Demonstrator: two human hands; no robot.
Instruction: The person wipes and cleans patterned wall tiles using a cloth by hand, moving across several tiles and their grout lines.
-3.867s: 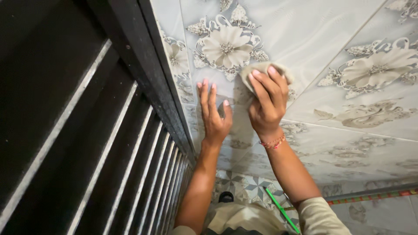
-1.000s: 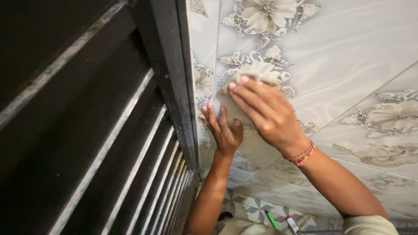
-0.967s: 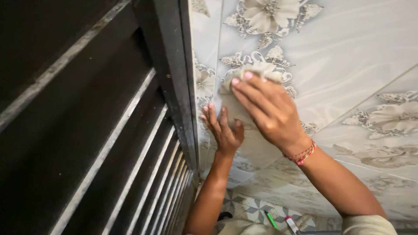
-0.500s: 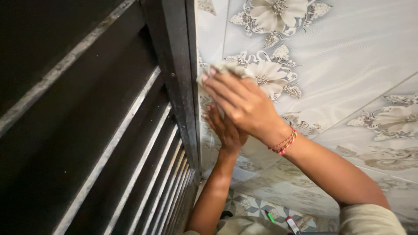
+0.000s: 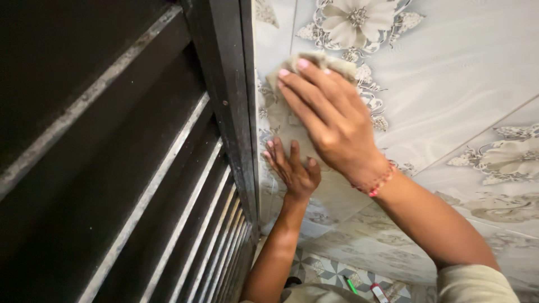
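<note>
My right hand (image 5: 328, 120) presses a crumpled beige cloth (image 5: 320, 60) flat against a glossy tiled wall (image 5: 460, 84) printed with pale flowers, close to a dark metal frame (image 5: 233, 101). The fingers are spread over the cloth and cover most of it. A red bead bracelet sits on that wrist. My left hand (image 5: 292, 171) rests lower down, palm flat on the wall with its fingers apart, right beside the frame and partly under my right hand.
A dark metal gate with slanted bars (image 5: 140, 196) fills the left half. Far below lies a patterned floor (image 5: 328, 275) with a green stick (image 5: 350, 284) and a small red-capped item (image 5: 379, 292).
My right hand has slid the cloth leftward across the wall, from the middle flower to the edge beside the frame. My left hand stayed pressed on the wall.
</note>
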